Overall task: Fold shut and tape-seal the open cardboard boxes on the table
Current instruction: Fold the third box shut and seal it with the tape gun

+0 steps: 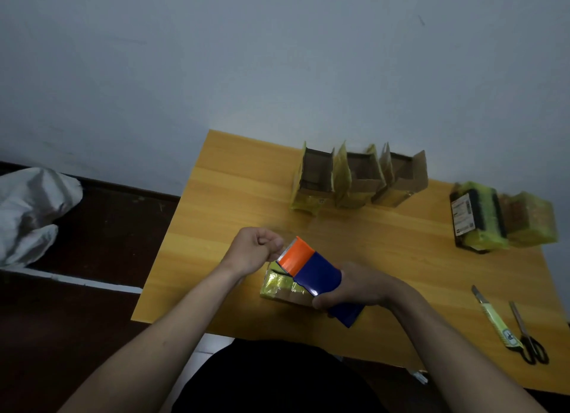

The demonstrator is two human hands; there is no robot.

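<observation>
Two hands work over the box (pixel 283 286) at the tabletop's (pixel 216 197) near edge: left hand (pixel 253 252) fingers pinching at the tape end (tape itself barely visible), right hand (pixel 354 286) fingers wrapped round the dispenser (pixel 314 274). Taping is underway; next, probably, draw tape across the seam. Three open boxes (pixel 361 178) wait behind.

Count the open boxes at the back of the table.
3, side by side in a row at the far edge, flaps up: left box, middle box, right box. None looks hidden; a fourth box lies under the hands, its state unclear.
</observation>
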